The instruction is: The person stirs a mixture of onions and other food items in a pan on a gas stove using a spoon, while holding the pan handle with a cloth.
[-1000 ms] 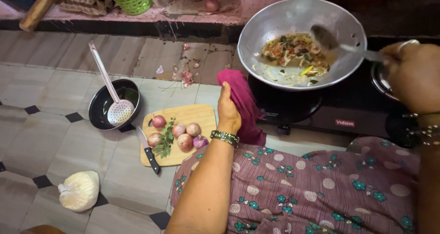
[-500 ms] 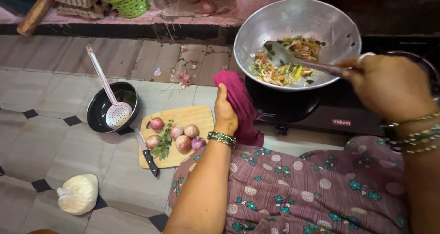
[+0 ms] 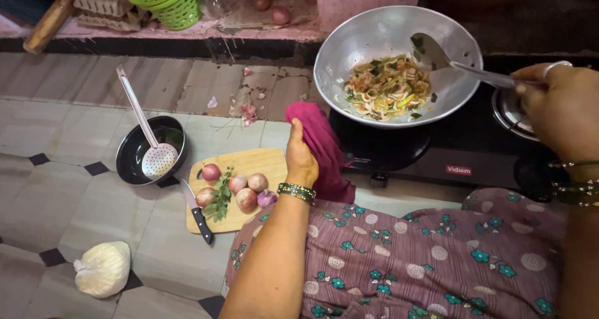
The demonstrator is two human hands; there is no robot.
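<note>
My left hand (image 3: 301,160) grips a magenta cloth (image 3: 321,145) that hangs beside the near edge of a steel wok (image 3: 349,44). The wok sits on a black gas stove (image 3: 462,150) and holds sliced onions, chillies and green leaves (image 3: 388,88). My right hand (image 3: 558,110) holds the handle of a metal spatula (image 3: 446,60), whose blade is lifted above the food at the wok's right side. Bangles circle both wrists.
A wooden cutting board (image 3: 243,188) with small onions, a green sprig and a knife (image 3: 198,213) lies on the tiled floor. A black pan (image 3: 134,157) holds a slotted skimmer (image 3: 150,138). A white tied bag (image 3: 103,269) lies at lower left. A green basket (image 3: 165,0) stands on the far ledge.
The spatula left the middle of the food and now rises at the wok's right side. My right hand drew back to the right. My left hand kept its hold on the cloth.
</note>
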